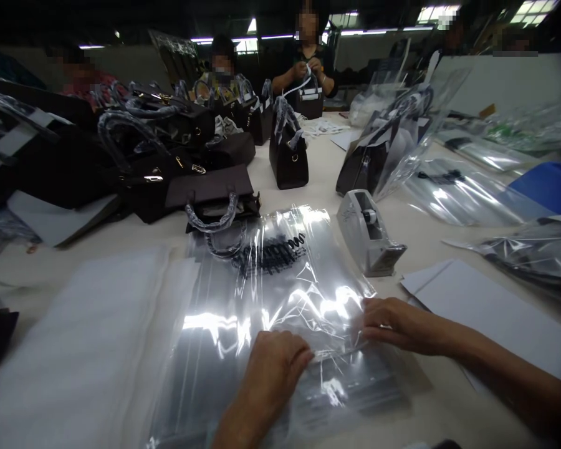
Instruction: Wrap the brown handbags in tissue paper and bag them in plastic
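A clear plastic bag (280, 290) lies left of the tape dispenser (370, 240). My left hand (273, 365) and right hand (404, 321) pinch its edge, both nearer me than the dispenser. Beyond the dispenser, leftward, stands a dark handbag (288, 159).
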`<state>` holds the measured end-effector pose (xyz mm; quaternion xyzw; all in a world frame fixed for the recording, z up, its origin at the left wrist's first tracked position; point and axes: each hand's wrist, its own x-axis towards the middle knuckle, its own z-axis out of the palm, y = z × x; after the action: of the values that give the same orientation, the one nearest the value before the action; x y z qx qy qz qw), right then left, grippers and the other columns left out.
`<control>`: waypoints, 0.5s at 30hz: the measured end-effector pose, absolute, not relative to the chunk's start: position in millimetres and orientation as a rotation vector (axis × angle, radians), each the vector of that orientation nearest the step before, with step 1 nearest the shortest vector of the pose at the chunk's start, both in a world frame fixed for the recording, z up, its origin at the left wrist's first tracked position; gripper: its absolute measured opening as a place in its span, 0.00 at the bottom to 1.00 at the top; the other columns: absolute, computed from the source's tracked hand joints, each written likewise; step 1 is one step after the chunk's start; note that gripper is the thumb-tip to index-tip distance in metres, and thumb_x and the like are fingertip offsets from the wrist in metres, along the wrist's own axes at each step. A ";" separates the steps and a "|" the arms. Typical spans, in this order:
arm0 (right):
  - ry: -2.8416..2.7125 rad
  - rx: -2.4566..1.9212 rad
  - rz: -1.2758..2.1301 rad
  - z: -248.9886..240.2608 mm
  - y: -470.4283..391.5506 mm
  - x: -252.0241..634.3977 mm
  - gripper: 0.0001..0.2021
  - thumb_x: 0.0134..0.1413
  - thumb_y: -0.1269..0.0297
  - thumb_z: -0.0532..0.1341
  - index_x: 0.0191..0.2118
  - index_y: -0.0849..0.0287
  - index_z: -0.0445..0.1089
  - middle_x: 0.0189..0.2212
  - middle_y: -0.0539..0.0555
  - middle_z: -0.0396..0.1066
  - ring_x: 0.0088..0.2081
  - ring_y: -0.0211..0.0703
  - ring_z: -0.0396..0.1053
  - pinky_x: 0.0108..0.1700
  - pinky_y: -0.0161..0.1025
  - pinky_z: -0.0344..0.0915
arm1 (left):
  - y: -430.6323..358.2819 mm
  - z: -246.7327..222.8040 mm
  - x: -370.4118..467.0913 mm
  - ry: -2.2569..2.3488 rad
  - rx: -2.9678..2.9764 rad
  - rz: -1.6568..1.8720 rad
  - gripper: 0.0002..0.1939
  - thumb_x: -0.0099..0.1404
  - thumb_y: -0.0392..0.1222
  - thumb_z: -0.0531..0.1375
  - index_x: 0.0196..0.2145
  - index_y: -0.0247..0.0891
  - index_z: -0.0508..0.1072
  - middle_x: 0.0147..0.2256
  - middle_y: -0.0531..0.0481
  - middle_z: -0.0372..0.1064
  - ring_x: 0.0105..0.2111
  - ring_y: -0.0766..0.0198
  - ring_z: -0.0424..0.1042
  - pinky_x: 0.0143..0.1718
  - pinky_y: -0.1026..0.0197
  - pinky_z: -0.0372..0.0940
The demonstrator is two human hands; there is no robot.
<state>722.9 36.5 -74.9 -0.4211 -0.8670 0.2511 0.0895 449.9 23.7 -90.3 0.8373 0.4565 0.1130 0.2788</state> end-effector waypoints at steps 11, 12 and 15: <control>-2.463 -1.322 0.258 -72.7 26.9 709.0 0.12 0.51 0.65 0.62 0.42 0.59 0.65 0.39 0.56 0.69 0.39 0.45 0.68 0.37 0.43 0.67 | 21.6 -90.4 453.6 1.435 2.018 0.417 0.09 0.55 0.38 0.60 0.21 0.36 0.64 0.25 0.54 0.64 0.28 0.66 0.63 0.30 0.64 0.54; -2.481 -1.191 0.030 -68.9 23.2 702.7 0.17 0.50 0.67 0.63 0.47 0.59 0.64 0.45 0.58 0.67 0.46 0.49 0.65 0.44 0.49 0.65 | 22.1 -90.7 454.4 1.466 1.948 0.434 0.11 0.54 0.38 0.61 0.20 0.36 0.62 0.24 0.54 0.63 0.27 0.66 0.62 0.29 0.64 0.54; -2.513 -0.839 -0.364 -62.6 10.8 680.3 0.17 0.52 0.71 0.60 0.49 0.59 0.65 0.50 0.56 0.65 0.54 0.48 0.59 0.58 0.52 0.51 | 23.9 -90.6 457.0 1.490 1.790 0.446 0.15 0.53 0.44 0.63 0.19 0.37 0.61 0.21 0.56 0.60 0.24 0.68 0.59 0.26 0.65 0.52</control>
<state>680.3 10.8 -62.6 -0.3052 -0.9142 -0.1325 0.2314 457.0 23.9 -90.6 0.6995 0.5823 0.1745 0.3757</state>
